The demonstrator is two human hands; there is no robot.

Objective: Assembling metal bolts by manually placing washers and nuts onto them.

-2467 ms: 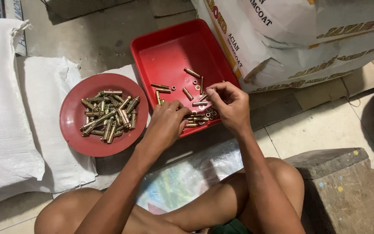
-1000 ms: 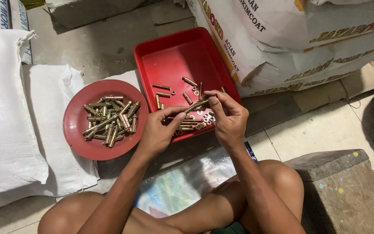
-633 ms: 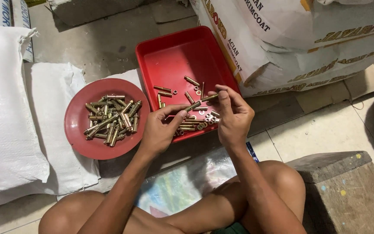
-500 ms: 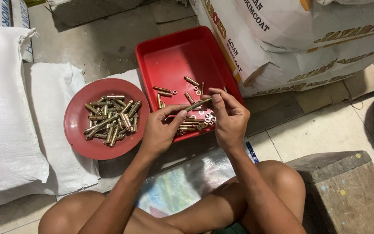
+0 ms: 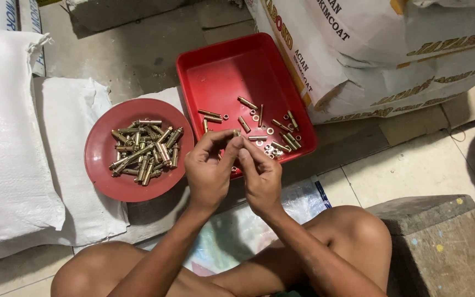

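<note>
At left of centre, a round red plate holds a heap of brass-coloured bolts. In mid-frame, the left hand and right hand meet fingertip to fingertip, pinching one small bolt (mostly hidden) over the red tray, which holds loose sleeves, washers and nuts.

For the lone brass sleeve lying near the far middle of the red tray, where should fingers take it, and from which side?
Pinch the brass sleeve across its middle, coming straight down from above. It lies flat and slanted on the bare floor of the red tray, apart from the other pieces, so both long sides look free, while the tray's raised walls would likely hinder a low sideways approach.
</note>
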